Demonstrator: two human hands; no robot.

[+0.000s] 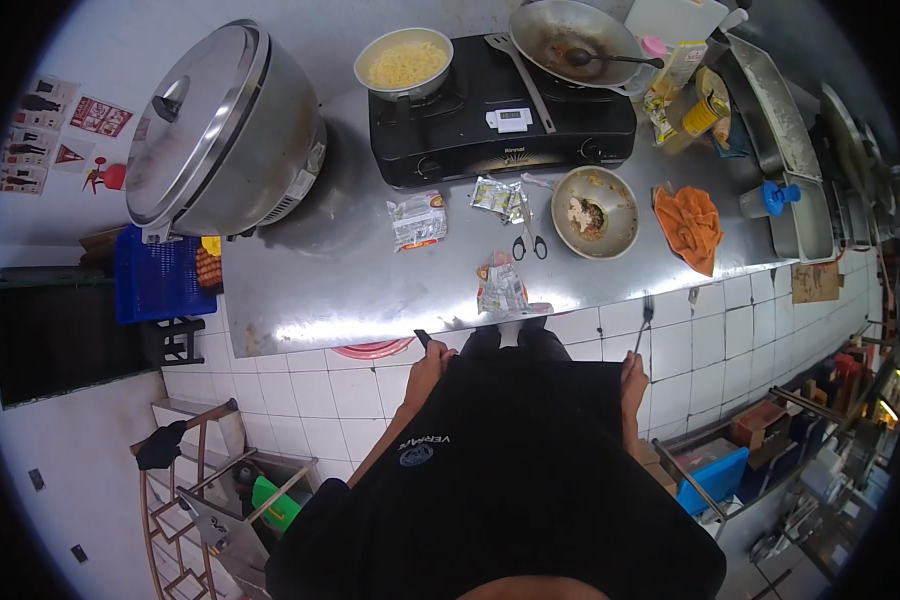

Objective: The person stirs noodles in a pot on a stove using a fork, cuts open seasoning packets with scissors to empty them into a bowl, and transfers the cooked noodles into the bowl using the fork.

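My right hand (632,384) is closed around the handle of a fork (648,314), held upright just off the counter's front edge. My left hand (428,374) grips a small black object (423,338) at the same edge; its kind is unclear. In front of me a metal bowl (621,202) contains a pale powder and dark seasoning. Black-handled scissors (531,248) lie left of it, among a crumpled opened packet (501,286), silver sachets (494,196) and a clear wrapper (419,221). An orange cloth (688,229) rests right of the bowl.
A two-burner stove (500,165) bears a pan (360,72) of yellow noodles, a wok (540,40) with a black ladle, a slotted spatula (526,83) and a timer (510,120). A large lidded cooker (240,140) stands left; metal trays (806,225) line the right.
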